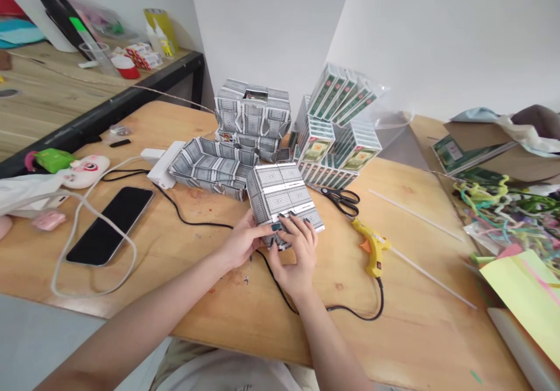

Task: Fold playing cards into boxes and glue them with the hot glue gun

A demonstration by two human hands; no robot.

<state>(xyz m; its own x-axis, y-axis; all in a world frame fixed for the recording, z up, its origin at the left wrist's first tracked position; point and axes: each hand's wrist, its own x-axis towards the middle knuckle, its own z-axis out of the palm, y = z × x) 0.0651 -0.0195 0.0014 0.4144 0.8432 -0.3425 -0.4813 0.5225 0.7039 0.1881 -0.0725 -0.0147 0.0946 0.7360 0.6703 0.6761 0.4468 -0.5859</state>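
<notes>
Both my hands are on a box-like piece built from grey-patterned playing cards (286, 187), held tilted above the table. My left hand (245, 239) grips its lower left corner, thumb on the near side. My right hand (297, 251) presses its fingers on the near face, with the thumb at the lower edge. Just behind lies an open tray of the same cards (214, 166). Farther back stands a larger card structure (254, 111) with an opening in its top. To the right are black-handled scissors (343, 199) and a yellow hot glue gun (371, 248).
Stacked card packs (336, 128) stand at the back. Two glue sticks (415, 214) lie at the right, near pipe cleaners (516, 222) and yellow paper (527, 297). A phone (111, 224), white cable (56, 257) and power strip (166, 166) lie left. A black cord (280, 289) runs under my hands.
</notes>
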